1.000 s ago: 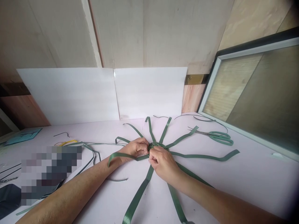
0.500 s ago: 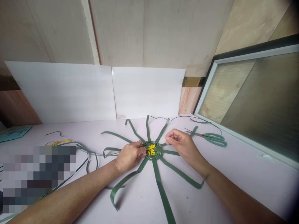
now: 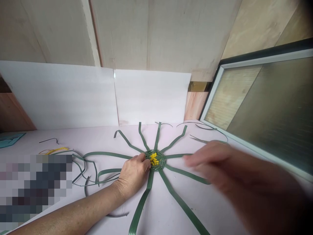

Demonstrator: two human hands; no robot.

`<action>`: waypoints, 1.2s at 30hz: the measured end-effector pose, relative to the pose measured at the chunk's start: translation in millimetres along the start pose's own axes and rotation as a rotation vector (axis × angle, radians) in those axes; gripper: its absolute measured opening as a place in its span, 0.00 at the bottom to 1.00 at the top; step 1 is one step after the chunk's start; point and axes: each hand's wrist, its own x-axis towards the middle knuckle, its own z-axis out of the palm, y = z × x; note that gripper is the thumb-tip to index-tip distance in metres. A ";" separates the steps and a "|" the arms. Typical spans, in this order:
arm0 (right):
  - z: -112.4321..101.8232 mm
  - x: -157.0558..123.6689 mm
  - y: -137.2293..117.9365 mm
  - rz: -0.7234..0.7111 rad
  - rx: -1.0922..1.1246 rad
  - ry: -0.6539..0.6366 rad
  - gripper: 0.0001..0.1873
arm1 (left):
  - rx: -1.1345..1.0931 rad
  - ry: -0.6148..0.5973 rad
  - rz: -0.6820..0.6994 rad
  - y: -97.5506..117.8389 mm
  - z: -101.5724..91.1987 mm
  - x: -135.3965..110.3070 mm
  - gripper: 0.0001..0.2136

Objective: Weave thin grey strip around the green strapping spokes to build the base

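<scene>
A small round woven base [image 3: 161,164] of green plastic strips lies on the table, with a yellow tie [image 3: 154,159] at its centre. Long flat green strips [image 3: 181,199] spread out from it like spokes. My left hand [image 3: 135,170] is closed on the base's left edge, thumb and fingers pinching the rim. Raised to the right, and close to the camera, is my right hand [image 3: 227,173], smeared by motion. Its fingertips are near the end of a right-hand spoke; whether they hold anything does not show. Thin loose strips [image 3: 91,182] trail out to the left.
Behind my right hand lie scissors [image 3: 198,139], their handles mostly covered. Strip offcuts [image 3: 207,127] rest near the framed glass panel [image 3: 271,107] on the right. White boards [image 3: 151,98] line the back wall. A pixelated patch covers the table's left, with a teal item [image 3: 11,140] beyond.
The woven base has turned anticlockwise in my left hand, its spokes swinging round. My right hand has pulled away rightward and toward the camera. The view has shifted slightly.
</scene>
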 end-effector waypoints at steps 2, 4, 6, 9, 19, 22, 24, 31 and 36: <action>31.8 -3.1 -2.3 0.042 0.029 -0.253 0.08 | 0.003 0.009 -0.019 -0.5 -1.6 0.2 0.07; 63.9 -0.7 15.5 0.153 -0.042 -0.344 0.11 | 0.000 0.010 -0.027 -1.4 -2.4 0.4 0.07; 88.2 2.3 44.2 0.218 -0.181 -0.414 0.12 | -0.021 -0.007 -0.010 -3.1 -2.4 0.5 0.07; 105.3 1.4 82.7 0.180 -0.192 -0.511 0.12 | -0.046 -0.033 0.030 -6.5 -2.3 0.5 0.07; 109.7 -11.9 109.3 -0.103 -0.151 -0.473 0.15 | 0.056 -0.107 0.207 -13.8 -8.8 -3.1 0.10; 108.1 -11.3 111.3 -0.345 -0.328 -0.545 0.17 | 0.092 -0.120 0.284 -17.0 -11.6 -8.5 0.10; 106.3 -9.8 112.9 -0.486 -0.419 -0.598 0.18 | 0.093 -0.143 0.331 -19.7 -14.4 -12.7 0.10; 103.3 -6.7 117.0 -0.515 -0.424 -0.677 0.17 | 0.052 -0.196 0.284 -24.4 -33.8 -18.1 0.07; 104.1 -9.7 114.8 -0.473 -0.392 -0.667 0.19 | 0.161 -0.250 0.233 -23.0 -48.5 -22.5 0.07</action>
